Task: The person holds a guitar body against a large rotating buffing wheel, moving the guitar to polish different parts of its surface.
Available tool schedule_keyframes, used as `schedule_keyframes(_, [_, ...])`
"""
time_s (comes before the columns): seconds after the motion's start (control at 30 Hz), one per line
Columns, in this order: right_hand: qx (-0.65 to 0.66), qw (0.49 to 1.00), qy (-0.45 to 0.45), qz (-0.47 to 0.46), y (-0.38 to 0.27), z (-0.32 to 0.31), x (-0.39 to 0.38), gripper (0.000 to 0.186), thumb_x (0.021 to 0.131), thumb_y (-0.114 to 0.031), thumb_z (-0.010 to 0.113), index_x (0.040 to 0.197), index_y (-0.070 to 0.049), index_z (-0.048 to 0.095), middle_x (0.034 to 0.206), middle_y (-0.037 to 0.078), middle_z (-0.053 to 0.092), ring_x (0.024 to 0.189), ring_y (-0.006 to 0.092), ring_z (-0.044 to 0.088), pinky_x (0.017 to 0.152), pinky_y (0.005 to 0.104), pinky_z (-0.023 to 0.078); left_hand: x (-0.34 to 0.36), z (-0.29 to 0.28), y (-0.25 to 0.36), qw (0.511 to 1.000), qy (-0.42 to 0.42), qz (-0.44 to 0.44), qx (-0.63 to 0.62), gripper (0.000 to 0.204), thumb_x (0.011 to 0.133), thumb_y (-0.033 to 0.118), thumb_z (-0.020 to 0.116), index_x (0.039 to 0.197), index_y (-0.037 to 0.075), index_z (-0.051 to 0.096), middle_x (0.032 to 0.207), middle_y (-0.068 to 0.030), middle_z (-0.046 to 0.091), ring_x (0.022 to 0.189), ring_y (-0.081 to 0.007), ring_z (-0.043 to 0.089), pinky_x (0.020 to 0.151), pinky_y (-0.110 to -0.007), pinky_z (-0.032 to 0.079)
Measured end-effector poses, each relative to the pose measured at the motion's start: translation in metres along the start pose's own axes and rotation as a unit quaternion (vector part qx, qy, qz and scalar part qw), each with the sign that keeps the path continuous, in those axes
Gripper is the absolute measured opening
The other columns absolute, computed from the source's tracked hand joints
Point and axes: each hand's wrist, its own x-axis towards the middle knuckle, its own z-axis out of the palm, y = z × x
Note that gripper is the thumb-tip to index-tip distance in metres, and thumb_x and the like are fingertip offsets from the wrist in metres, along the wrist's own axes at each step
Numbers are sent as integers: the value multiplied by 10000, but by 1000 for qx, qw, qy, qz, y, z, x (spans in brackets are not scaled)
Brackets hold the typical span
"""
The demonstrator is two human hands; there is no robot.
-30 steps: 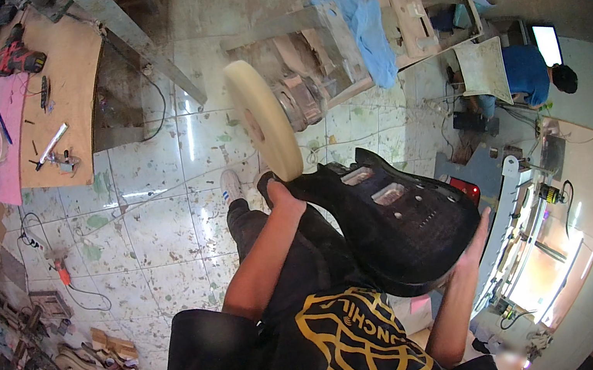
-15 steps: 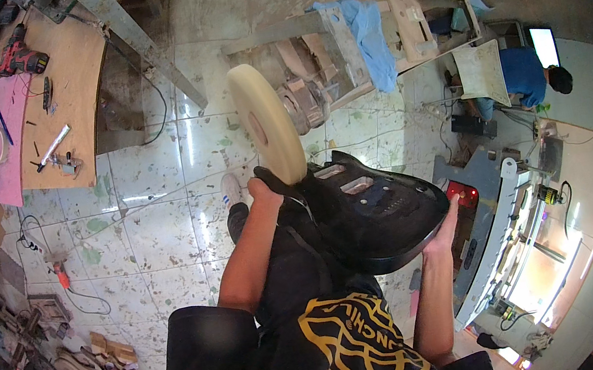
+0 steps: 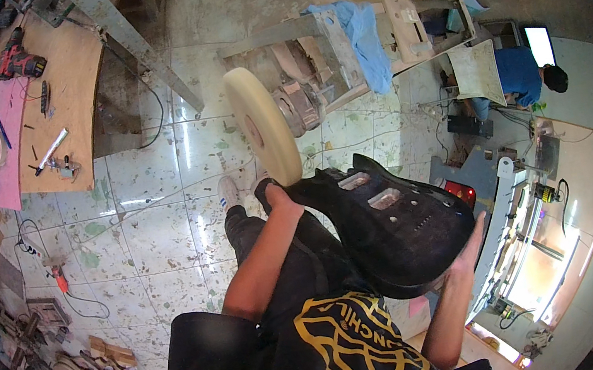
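Observation:
Both my hands grip a glossy black guitar body (image 3: pixel 422 234) that has rectangular cut-out pockets and small holes in its face. My left hand (image 3: pixel 280 202) is closed on its narrow upper-left end, just under a pale cream buffing wheel (image 3: pixel 261 124). The wheel's lower rim meets or slightly overlaps that end; I cannot tell whether they touch. My right hand (image 3: pixel 465 255) holds the body's lower right edge, fingers mostly hidden beneath it. Behind the wheel is its dusty motor (image 3: pixel 295 107).
A bench (image 3: pixel 50 93) with a drill and red guitar body stands left. A stand with blue cloth (image 3: pixel 366 40) is beyond the wheel. A seated person (image 3: pixel 518 77) faces a monitor upper right. A machine (image 3: pixel 511 227) is right, wood scraps (image 3: pixel 84 369) lower left, a cable (image 3: pixel 96 297) on the floor.
The guitar body shifted up and left half a second ago and has since swung back down and right with both hands, close to where it was a second ago.

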Motion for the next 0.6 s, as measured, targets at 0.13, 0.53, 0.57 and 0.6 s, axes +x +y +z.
schedule_keyframes(0.13, [-2,1000,1,19,21,25,5,572,862,-543,459,1158,-60,539,1135,113,577,1018,291,549,921,418,415,-3,3,28,1000,-21,17,-8,392,887,209,256,1101,34,533,1063,-156,571,947,-336,564,850,-491,446])
schedule_keyframes(0.53, [12,999,-34,16,-5,2,0,602,870,-558,426,1211,-67,500,1193,113,543,1062,293,525,939,423,402,9,-1,-5,1000,4,1,-6,353,880,247,323,972,42,595,900,-162,611,804,-311,599,770,-457,495])
schedule_keyframes(0.57, [1,999,-35,10,-8,3,-4,614,867,-566,426,1221,-70,492,1204,112,535,1068,291,522,945,420,397,2,3,-8,1000,-2,12,-3,341,878,246,340,951,37,600,862,-158,614,779,-302,604,758,-448,502])
schedule_keyframes(0.6, [0,999,-35,9,-8,1,-2,614,867,-566,426,1221,-70,492,1204,112,535,1068,291,522,945,420,397,-4,7,-8,1000,-3,11,-4,341,878,246,340,951,37,600,862,-158,614,779,-302,604,758,-448,502])
